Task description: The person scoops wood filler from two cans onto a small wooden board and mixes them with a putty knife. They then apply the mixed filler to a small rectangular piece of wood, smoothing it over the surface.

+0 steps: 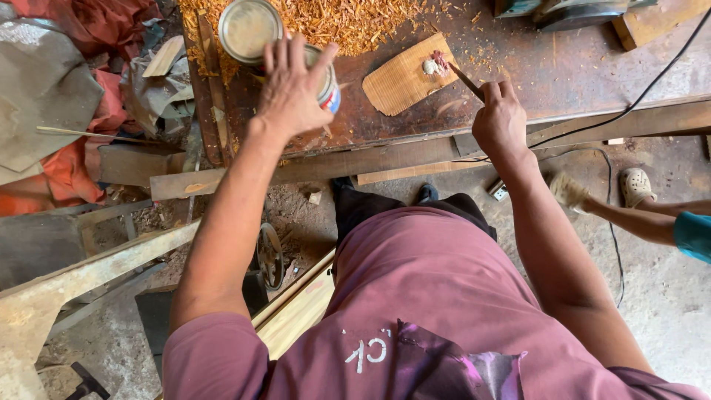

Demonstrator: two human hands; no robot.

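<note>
A: Crowded bench here. Orange wood shavings (333,18) heaped along the far edge of the dark brown wooden workbench (563,74), and a loose round tin lid (249,28) lies among them, just beyond the left hand (290,89).

B: That left hand sits on top of a short round metal can with a blue-and-red label (328,83), fingers spread apart over its rim. The can stands upright near the bench's left end, lid just beside it.

A: And the right hand (501,118)?

B: Fingers closed round a thin dark stick-like tool (466,81). Its long axis runs diagonally, tip pointing up and left toward a ridged tan cardboard scrap (404,78) carrying a dab of pale and reddish paste (435,64).

A: Tip touching it?

B: At the cardboard's right edge; contact is unclear. A black cable (652,81) crosses the bench on the right, and another person's sandalled foot (637,185) shows on the concrete floor (666,296).
</note>
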